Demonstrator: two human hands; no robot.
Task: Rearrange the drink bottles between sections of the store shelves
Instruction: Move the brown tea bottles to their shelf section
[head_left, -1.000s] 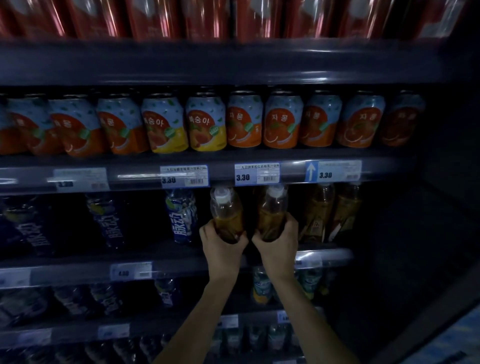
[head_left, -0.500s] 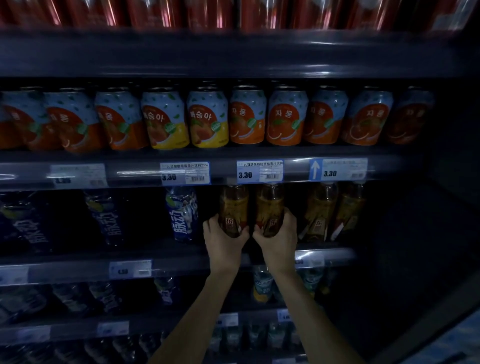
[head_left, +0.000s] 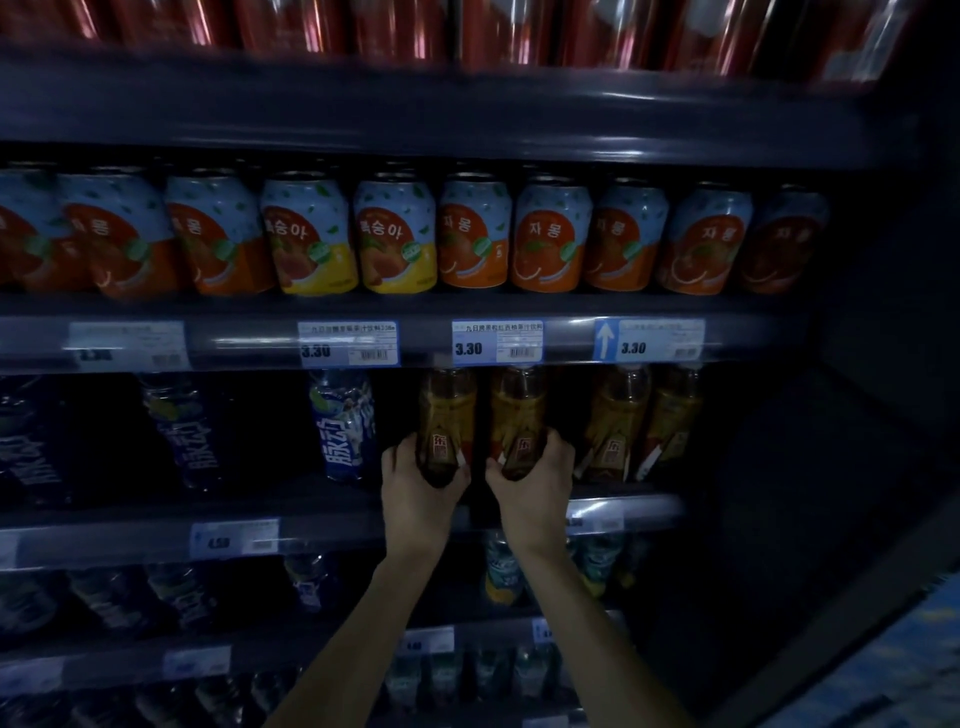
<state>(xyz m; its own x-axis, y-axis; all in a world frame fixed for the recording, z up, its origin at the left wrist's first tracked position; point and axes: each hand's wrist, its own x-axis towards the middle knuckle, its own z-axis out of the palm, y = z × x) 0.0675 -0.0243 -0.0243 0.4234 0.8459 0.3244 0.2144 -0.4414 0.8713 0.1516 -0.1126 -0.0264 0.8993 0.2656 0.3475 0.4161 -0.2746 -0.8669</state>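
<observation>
Two amber tea bottles stand side by side in the middle shelf section. My left hand (head_left: 418, 486) grips the base of the left tea bottle (head_left: 445, 415). My right hand (head_left: 535, 480) grips the base of the right tea bottle (head_left: 518, 413). Both bottles are upright, their caps hidden behind the price rail above. Two more tea bottles (head_left: 641, 423) stand just to the right on the same shelf (head_left: 337, 525).
A blue-and-white sports drink bottle (head_left: 343, 423) stands left of my hands, with darker bottles further left. Juice cans (head_left: 395, 239) fill the shelf above, red cans the top shelf. Lower shelves hold more bottles. The cabinet's dark side wall (head_left: 857, 415) is at right.
Both hands pushed the two tea bottles upward and back into the shelf; their caps, visible a second ago, now sit behind the price rail.
</observation>
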